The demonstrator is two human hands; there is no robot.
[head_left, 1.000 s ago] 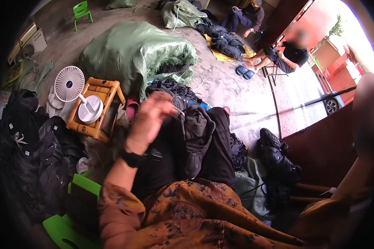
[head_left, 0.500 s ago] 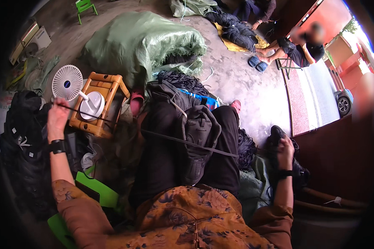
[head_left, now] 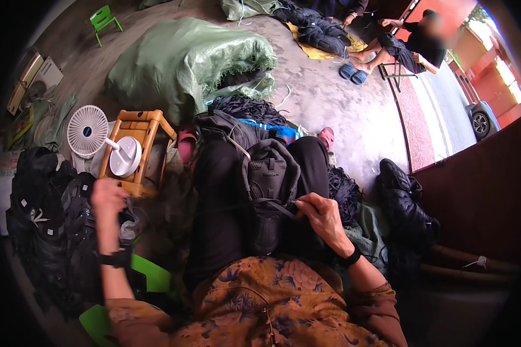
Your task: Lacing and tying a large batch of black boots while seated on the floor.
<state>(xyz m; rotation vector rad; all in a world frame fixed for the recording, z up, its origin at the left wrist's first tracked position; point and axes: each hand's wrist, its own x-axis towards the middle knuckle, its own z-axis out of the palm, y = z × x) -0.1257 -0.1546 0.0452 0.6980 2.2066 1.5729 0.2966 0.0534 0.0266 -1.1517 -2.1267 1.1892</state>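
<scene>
A dark grey backpack (head_left: 269,191) lies on my lap over black trousers. My right hand (head_left: 321,217) rests on the bag's middle, its fingers pinched on a thin dark cord (head_left: 272,203) that runs left across the bag. My left hand (head_left: 107,196) is raised at the left, next to a wooden stool (head_left: 134,124), and is closed in a fist on the cord's other end. Both wrists wear black bands.
A small white fan (head_left: 90,132) stands on the stool. Black bags (head_left: 46,220) pile at my left and more dark bags (head_left: 405,202) at my right. A green sack (head_left: 185,58) lies ahead. Another person (head_left: 414,40) sits at the far right, and a green plastic chair (head_left: 150,277) is beside me.
Both hands have come inward from a wide spread. The right hand moved left onto the backpack, and the left hand dropped lower and closer to my body.
</scene>
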